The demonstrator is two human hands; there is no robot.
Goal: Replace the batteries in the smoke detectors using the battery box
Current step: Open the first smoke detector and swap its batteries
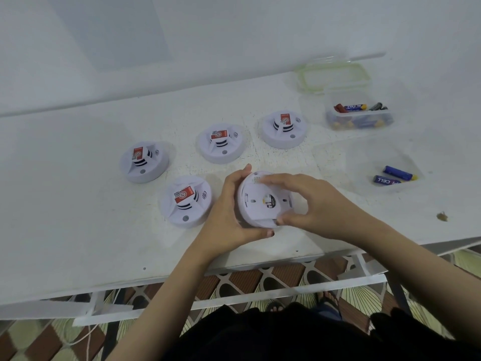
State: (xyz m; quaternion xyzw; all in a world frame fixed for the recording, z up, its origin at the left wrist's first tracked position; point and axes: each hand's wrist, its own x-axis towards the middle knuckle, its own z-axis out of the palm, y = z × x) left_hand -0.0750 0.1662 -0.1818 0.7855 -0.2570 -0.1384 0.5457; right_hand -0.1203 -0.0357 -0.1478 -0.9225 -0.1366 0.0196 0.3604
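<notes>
Round white plastic smoke detector [263, 201] is near the front edge of the white tabletop [78, 204]. It is tipped up w/ its flat back side to the camera. Can't tell if its low edge touches the tabletop.

Both hands hold it. Left hand [229, 212] is on its left rim, grip clamped on it: fingers go up behind the rim & thumb is at the bottom edge. Right hand [315, 204] is on its right side, grip clamped on it too: fingers curl over the top part & thumb presses the low edge.

4 more white round ones w/ red stickers lie flat on the tabletop. Near detector [186, 200] is just left of the left hand. Left detector [144, 161] is further back & left. Middle detector [221, 143] is behind the held one. Right detector [283, 128] is back & to the right.

Clear plastic battery box [359, 121] sits at the back right, open, w/ batteries inside. Clear lid w/ green rim [335, 74] is just behind it. In front of the box is a clear flat plastic tray [364, 157] w/ 2 blue batteries [399, 173] in it, side by side.

Below the tabletop is a brown & white patterned floor [247, 280].
</notes>
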